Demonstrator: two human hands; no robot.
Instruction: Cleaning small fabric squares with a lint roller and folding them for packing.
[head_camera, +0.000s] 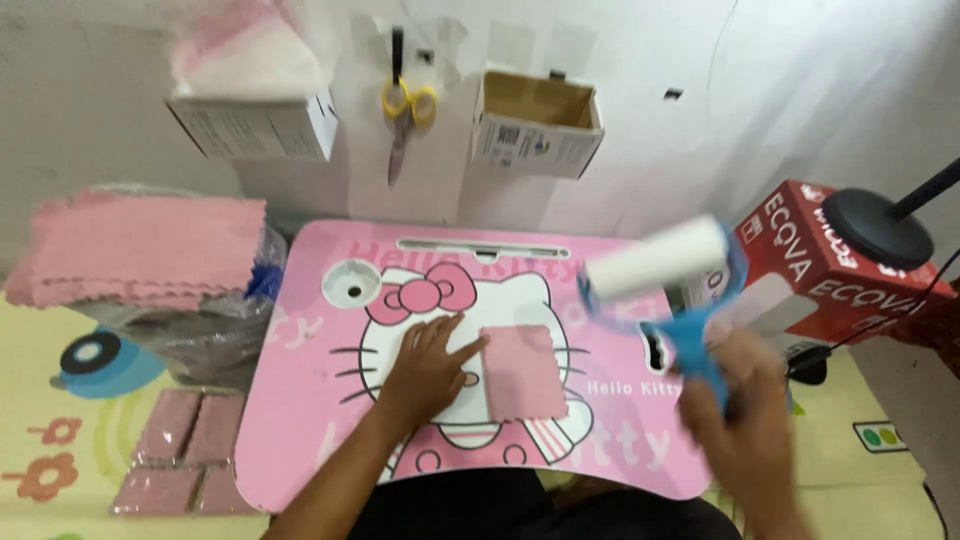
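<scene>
White wall fills the background, and below it a small pink lap table (310, 420) with a cartoon cat printed on its top sits on a pale yellow play mat (60, 400), seen from above by the person working at it.

On the middle of the table lies a small pink cloth square (523, 372), flat, covering part of the cat's face. The left hand (430, 368) rests palm down on the table just left of the cloth, fingers spread a little and flat, with the thumb tip touching the cloth's left edge. It grips nothing.

The right hand (745, 415) is raised above the right side of the table, blurred by motion, with its fingers wrapped around the blue handle of a lint roller (660, 262). The roller's white cylinder points up and to the left, in the air above the table's upper right corner and well apart from the cloth.

Left of the table, a tall stack of pink cloths (140, 250) sits on a clear plastic bag. Below it, on the mat, lie flat packets of folded pink cloths (185, 450). On the wall hang yellow-handled scissors (403, 110), an open cardboard box (535, 125) to their right, and another box (255, 125) to their left, holding pink and white material. At the right stand a red carton (830, 270) and a black round lamp base (878, 228).
</scene>
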